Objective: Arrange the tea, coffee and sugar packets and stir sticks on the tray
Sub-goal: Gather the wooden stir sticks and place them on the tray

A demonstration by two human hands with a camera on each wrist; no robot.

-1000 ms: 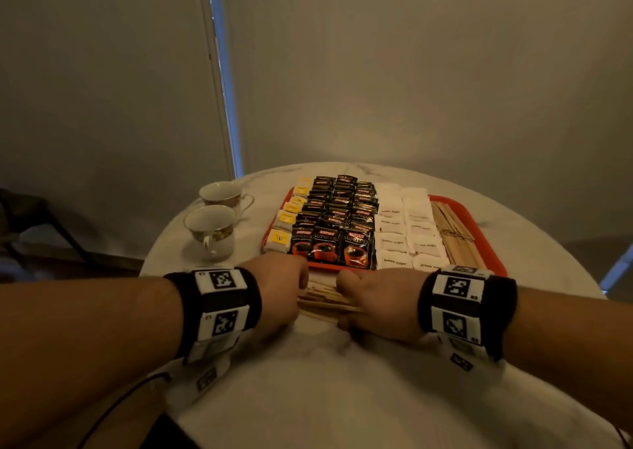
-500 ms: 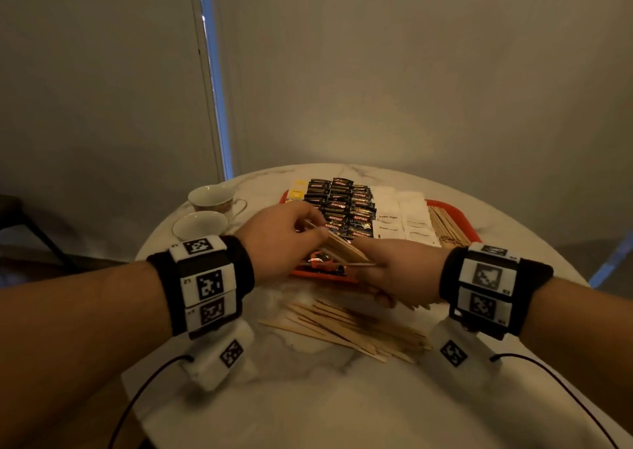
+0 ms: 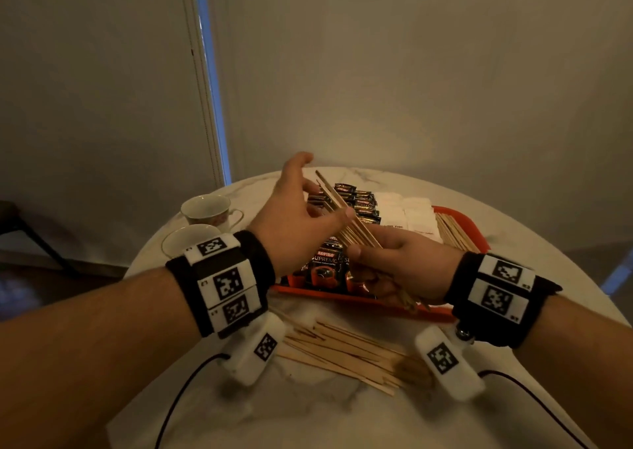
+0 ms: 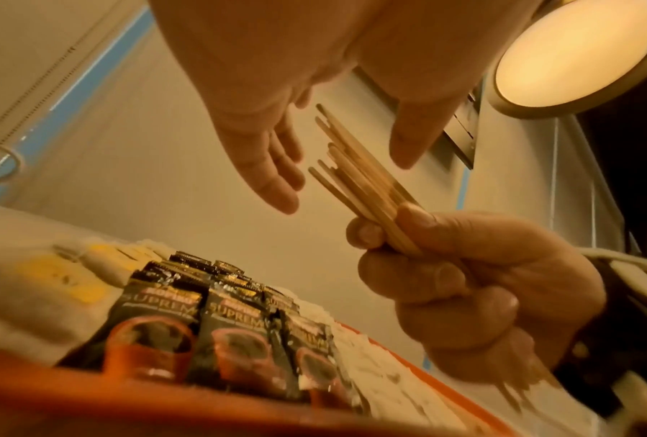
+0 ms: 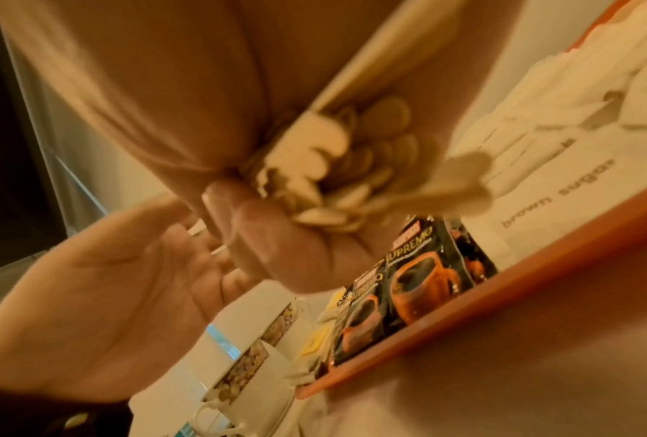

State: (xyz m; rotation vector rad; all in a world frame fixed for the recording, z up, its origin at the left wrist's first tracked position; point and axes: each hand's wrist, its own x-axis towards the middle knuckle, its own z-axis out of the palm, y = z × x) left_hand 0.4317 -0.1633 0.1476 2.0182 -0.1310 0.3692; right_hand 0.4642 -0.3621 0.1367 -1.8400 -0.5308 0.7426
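My right hand (image 3: 394,263) grips a bundle of wooden stir sticks (image 3: 346,215) around its lower half and holds it tilted above the red tray's (image 3: 359,299) near edge. My left hand (image 3: 315,195) is open, with fingers (image 4: 273,165) and thumb spread on either side of the sticks' upper ends (image 4: 359,177). The right wrist view shows the bundle's rounded lower ends (image 5: 351,165) sticking out under my curled fingers. On the tray lie rows of tea packets (image 4: 63,281), black coffee packets (image 3: 325,263), white sugar packets (image 3: 404,215) and a row of sticks (image 3: 452,232).
Several loose stir sticks (image 3: 342,352) lie fanned on the marble table between my wrists, in front of the tray. Two white cups (image 3: 205,208) (image 3: 186,239) stand left of the tray. Walls rise close behind the round table.
Both hands have risen from the table with a bundle of sticks. The left hand, which held the bundle half a second ago, has opened and drawn off it.
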